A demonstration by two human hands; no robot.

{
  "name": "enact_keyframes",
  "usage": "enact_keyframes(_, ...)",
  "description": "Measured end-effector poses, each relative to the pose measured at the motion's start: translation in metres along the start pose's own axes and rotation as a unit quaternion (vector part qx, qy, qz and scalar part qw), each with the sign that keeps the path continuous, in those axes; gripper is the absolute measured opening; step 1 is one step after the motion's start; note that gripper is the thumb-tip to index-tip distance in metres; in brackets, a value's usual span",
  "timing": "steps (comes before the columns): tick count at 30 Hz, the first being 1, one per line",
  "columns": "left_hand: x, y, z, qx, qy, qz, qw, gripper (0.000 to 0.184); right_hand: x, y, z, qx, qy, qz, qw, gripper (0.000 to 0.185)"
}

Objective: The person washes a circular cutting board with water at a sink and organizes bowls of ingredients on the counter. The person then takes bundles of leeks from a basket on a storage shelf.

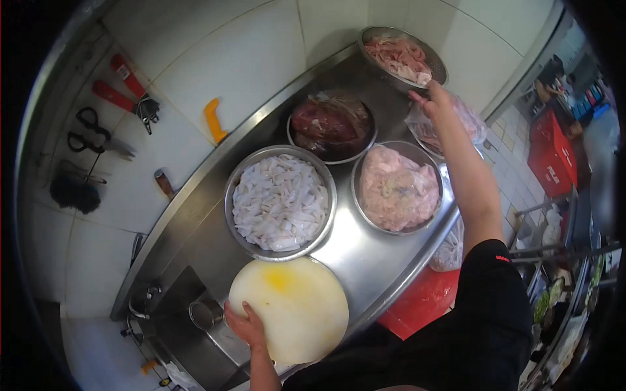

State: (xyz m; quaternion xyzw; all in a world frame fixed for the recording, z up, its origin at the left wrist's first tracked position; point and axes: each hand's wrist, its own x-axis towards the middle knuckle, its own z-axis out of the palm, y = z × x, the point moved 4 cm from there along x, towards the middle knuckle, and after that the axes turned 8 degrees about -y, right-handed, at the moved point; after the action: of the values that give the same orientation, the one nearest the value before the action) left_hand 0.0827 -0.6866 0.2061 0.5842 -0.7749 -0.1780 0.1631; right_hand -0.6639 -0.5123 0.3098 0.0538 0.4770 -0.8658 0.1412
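My left hand [246, 326] grips the left edge of a round white cutting board [306, 319], thumb on top and the other fingers at the rim. A yellow stain marks the board's upper part. My right hand [430, 101] is stretched out at the near rim of a perforated metal colander [441, 65], fingers apart; whether it touches the rim is unclear. Strips of pink raw meat [398, 55] lie in the colander. Just below that hand is a bowl with bagged meat [427, 130], partly hidden by my forearm.
On the steel counter [332, 234] stand bowls of white sliced strips [280, 202], dark red bagged meat [329, 124] and pale pink meat [398, 186]. A sink [182, 300] lies lower left. Scissors [91, 133] and a yellow-handled tool [213, 120] hang on the tiled wall.
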Motion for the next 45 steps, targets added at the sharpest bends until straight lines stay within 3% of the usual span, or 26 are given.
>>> enact_keyframes(7,0.001,-0.003,0.002,0.009,0.002,0.002,1.000,0.052,-0.075,-0.088,-0.091,-0.073,0.017,-0.019,0.997,0.026)
enact_keyframes(12,0.002,-0.008,0.003,0.015,0.014,0.013,1.000,0.052,-0.063,-0.086,-0.164,-0.100,0.052,0.015,0.994,0.025)
enact_keyframes(16,0.001,-0.004,-0.001,0.024,0.006,0.012,1.000,0.052,-0.084,-0.085,-0.160,-0.067,0.055,0.018,0.996,0.028)
enact_keyframes(21,0.003,-0.010,0.003,0.026,0.012,0.021,0.999,0.053,-0.104,-0.085,-0.152,-0.102,0.055,0.037,0.993,0.062)
enact_keyframes(24,0.001,-0.004,-0.001,0.010,0.009,0.002,1.000,0.053,-0.114,-0.076,-0.151,-0.113,0.121,-0.013,0.986,0.066)
enact_keyframes(25,0.001,-0.001,-0.003,0.008,0.011,-0.003,1.000,0.053,-0.113,-0.074,-0.146,-0.150,0.065,-0.007,0.986,0.064)
enact_keyframes(29,0.001,0.002,-0.005,0.014,-0.003,-0.022,1.000,0.053,-0.105,-0.074,-0.136,-0.244,0.017,0.007,0.970,0.057)
enact_keyframes(34,0.002,-0.002,-0.002,0.023,-0.001,-0.012,1.000,0.053,-0.087,-0.074,-0.136,-0.267,0.031,0.039,0.962,0.058)
enact_keyframes(40,0.002,-0.004,-0.001,0.017,-0.007,-0.016,1.000,0.053,-0.102,-0.062,-0.156,-0.268,0.046,0.024,0.962,0.081)
enact_keyframes(42,0.002,-0.004,0.000,0.010,0.010,0.004,1.000,0.054,-0.106,-0.061,-0.160,-0.240,0.023,-0.015,0.970,0.103)
enact_keyframes(45,0.002,-0.003,-0.001,0.002,0.009,0.013,1.000,0.055,-0.102,-0.060,-0.185,-0.187,0.017,-0.090,0.978,0.102)
